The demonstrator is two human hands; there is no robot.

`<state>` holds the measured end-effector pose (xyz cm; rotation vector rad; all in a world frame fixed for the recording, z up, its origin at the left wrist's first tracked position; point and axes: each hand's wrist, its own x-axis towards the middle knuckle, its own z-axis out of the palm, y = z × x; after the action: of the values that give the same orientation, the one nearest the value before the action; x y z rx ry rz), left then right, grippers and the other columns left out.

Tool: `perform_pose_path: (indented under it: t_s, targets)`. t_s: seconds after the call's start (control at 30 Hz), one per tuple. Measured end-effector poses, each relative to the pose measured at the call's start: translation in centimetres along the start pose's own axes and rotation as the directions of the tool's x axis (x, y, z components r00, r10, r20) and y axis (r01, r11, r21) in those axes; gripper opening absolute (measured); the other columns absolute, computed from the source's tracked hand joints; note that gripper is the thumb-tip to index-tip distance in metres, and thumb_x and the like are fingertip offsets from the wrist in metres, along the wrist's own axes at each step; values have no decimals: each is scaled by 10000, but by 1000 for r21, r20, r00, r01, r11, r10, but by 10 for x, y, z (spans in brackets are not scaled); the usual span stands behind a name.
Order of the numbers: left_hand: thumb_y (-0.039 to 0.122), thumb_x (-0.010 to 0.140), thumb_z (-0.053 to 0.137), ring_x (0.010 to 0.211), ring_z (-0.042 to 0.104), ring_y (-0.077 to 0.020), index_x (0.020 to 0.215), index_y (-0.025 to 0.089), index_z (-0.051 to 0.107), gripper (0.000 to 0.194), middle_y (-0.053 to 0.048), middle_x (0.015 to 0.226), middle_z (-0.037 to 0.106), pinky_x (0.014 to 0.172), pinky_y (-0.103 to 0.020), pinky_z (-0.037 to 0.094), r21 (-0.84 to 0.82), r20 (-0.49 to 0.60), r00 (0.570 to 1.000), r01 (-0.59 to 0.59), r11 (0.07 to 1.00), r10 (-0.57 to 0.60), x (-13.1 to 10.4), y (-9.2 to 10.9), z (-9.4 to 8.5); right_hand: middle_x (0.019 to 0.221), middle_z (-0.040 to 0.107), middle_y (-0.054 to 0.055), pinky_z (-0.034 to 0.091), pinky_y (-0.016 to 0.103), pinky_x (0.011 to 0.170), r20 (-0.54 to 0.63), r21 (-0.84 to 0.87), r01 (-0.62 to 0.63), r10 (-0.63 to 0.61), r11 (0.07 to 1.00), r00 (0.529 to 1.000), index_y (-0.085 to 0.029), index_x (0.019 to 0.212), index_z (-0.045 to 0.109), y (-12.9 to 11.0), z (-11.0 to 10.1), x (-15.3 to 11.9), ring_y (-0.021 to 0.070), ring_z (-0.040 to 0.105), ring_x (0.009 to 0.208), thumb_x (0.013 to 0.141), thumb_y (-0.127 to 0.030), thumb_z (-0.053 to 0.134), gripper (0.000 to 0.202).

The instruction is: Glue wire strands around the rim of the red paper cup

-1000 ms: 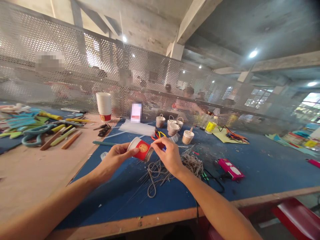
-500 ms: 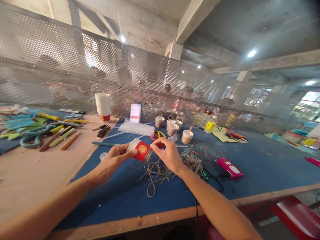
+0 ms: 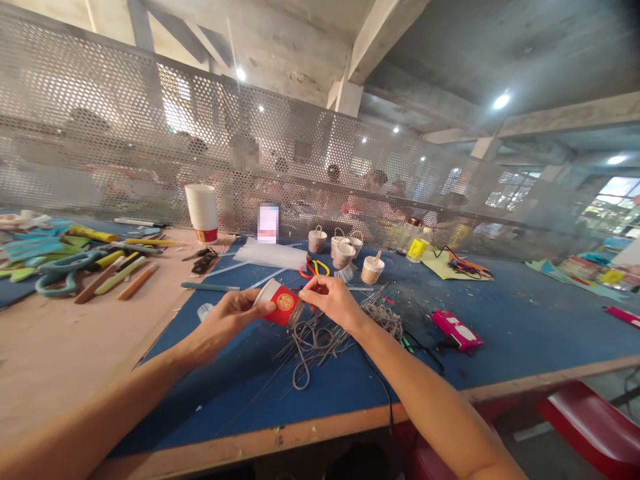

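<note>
A red and white paper cup [image 3: 285, 305] with a gold emblem lies tilted in my left hand [image 3: 240, 308], thumb on its side, white rim toward the left. Grey-brown cord [image 3: 296, 316] is wound round the cup's base end. There, my right hand [image 3: 327, 300] pinches the cord between thumb and fingertips, which partly hide it. Under both hands lies a loose heap of grey cord [image 3: 313, 343] with thin wires spreading from it on the blue mat [image 3: 210, 393].
Behind are small cord-covered buckets [image 3: 344, 255], scissors [image 3: 318, 268] with red-yellow handles, a cup stack [image 3: 203, 210] and a lit phone [image 3: 269, 223]. A pink glue gun [image 3: 456, 330] lies right, tools and large scissors [image 3: 70, 273] left. A perforated screen [image 3: 300, 173] stands behind the table.
The view has shifted slightly. Both hands keep their hold at the cup, which has barely moved; my right fingertips stay at its base end.
</note>
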<state>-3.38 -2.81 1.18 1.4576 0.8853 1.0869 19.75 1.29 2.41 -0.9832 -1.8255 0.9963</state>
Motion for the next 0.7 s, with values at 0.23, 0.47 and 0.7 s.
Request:
perform_pose_path:
  t_s: [0.23, 0.47, 0.7]
  targets:
    - [427, 788, 809, 842, 731, -288, 888, 219, 854, 235, -67, 915, 830, 838, -326, 539, 6, 5, 1000, -12, 1000, 12, 2, -3, -1, 653, 630, -46, 477, 234, 581, 26, 113, -30, 27, 993, 999, -197, 750, 651, 11, 1, 4, 106, 572, 556, 771, -449, 786, 287]
    - [429, 825, 785, 894, 719, -268, 965, 222, 845, 257, -66, 942, 822, 870, -335, 532, -43, -31, 999, -42, 998, 40, 5, -6, -6, 656, 632, -30, 513, 249, 588, -9, 198, -7, 9, 980, 1000, -207, 865, 691, 17, 3, 7, 126, 586, 565, 835, -548, 737, 345]
    - [402, 854, 774, 906, 717, -243, 993, 179, 827, 268, -86, 955, 816, 899, -330, 515, -116, -27, 999, -20, 993, 17, 5, -7, -5, 668, 636, -20, 530, 253, 581, -33, 181, 88, -83, 980, 996, -208, 892, 691, 14, 7, 3, 134, 607, 563, 919, -554, 657, 348]
